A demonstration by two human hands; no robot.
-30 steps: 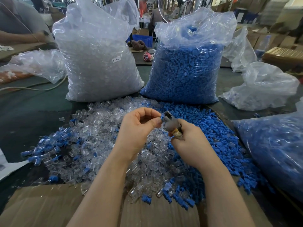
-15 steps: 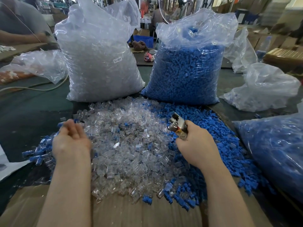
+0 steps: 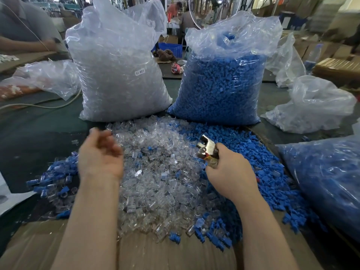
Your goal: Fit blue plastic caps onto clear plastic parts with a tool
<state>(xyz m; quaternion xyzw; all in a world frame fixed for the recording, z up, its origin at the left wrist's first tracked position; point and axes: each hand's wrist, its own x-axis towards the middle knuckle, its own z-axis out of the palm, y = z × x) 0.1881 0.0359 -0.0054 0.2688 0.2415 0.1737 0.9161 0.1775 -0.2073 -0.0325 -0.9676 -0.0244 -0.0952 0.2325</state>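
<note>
A heap of clear plastic parts (image 3: 155,176) covers the middle of the table. Loose blue caps (image 3: 259,158) lie along its right side, and capped clear parts (image 3: 52,178) lie in a small pile at the left. My right hand (image 3: 229,172) grips a small metal tool (image 3: 206,148) above the seam between clear parts and blue caps; the tool's jaw points up and left. My left hand (image 3: 100,152) hovers over the left edge of the clear heap, blurred, fingers loosely curled and holding nothing.
Behind the heap stand a tall bag of clear parts (image 3: 118,71) and a bag of blue caps (image 3: 224,78). Another blue-filled bag (image 3: 327,182) lies at the right, crumpled bags (image 3: 311,106) beyond. Cardboard (image 3: 155,254) lies at the front edge. A person's arm (image 3: 23,43) rests far left.
My left hand left the tool, swung out to the capped pile at the left, and has come back toward the clear heap. My right hand with the tool stayed nearly in place.
</note>
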